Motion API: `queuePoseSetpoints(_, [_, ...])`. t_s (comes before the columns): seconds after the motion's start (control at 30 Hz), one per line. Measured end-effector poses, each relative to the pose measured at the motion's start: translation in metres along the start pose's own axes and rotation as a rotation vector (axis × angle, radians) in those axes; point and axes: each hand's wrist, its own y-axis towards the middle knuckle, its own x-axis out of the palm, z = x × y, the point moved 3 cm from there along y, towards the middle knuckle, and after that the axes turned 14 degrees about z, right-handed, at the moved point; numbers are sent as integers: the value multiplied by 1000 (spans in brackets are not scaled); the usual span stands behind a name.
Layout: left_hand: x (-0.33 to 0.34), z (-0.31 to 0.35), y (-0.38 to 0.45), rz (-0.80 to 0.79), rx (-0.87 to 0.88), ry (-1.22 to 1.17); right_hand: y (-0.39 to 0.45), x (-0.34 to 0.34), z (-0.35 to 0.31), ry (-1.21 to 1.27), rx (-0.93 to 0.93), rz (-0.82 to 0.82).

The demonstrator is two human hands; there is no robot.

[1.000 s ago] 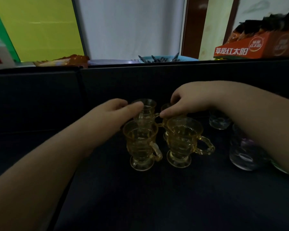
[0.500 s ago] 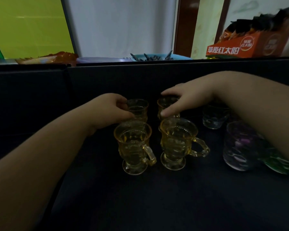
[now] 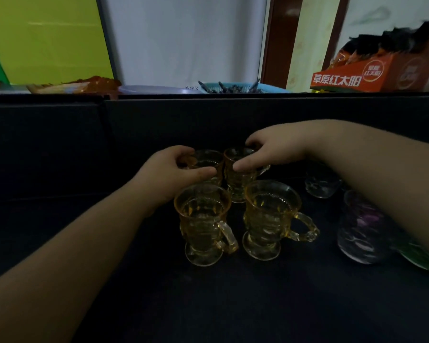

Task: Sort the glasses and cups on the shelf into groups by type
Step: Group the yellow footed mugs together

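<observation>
Gripping from above, your left hand (image 3: 170, 173) had thumb and fingers closed around the rim of the back-left amber cup (image 3: 208, 164); your right hand (image 3: 270, 154) held the rim of the back-right amber cup (image 3: 238, 177) the same way. Both cups stood upright on the dark shelf (image 3: 233, 305), almost touching each other.

Key relation: each held cup sat directly under its own hand, with its long axis vertical, so any shift would be a slide or a straight lift.

- Front-left amber cup (image 3: 203, 224): just in front of the left-hand cup, handle toward you and to the right.
- Front-right amber cup (image 3: 270, 219): just in front of the right-hand cup, handle out to the right.
- Four alike, forming a tight two-by-two block; the amber group looked nearly settled.

Further right, under your right forearm: a small clear glass (image 3: 320, 186), a purple-tinted glass (image 3: 362, 231), and a green piece (image 3: 421, 256) mostly hidden. Your right hand was the nearer one for those.

Risk, by my reckoning: pulling the back cups toward you would knock the front pair.
</observation>
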Motion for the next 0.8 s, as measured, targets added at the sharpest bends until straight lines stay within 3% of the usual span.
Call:
queuePoseSetpoints(0.27, [-5, -8, 4, 33, -2, -24, 8, 0, -1, 54, -43, -36])
queuePoseSetpoints(0.8, [-1, -13, 8, 97, -21, -12, 6, 10, -1, 176, 43, 189])
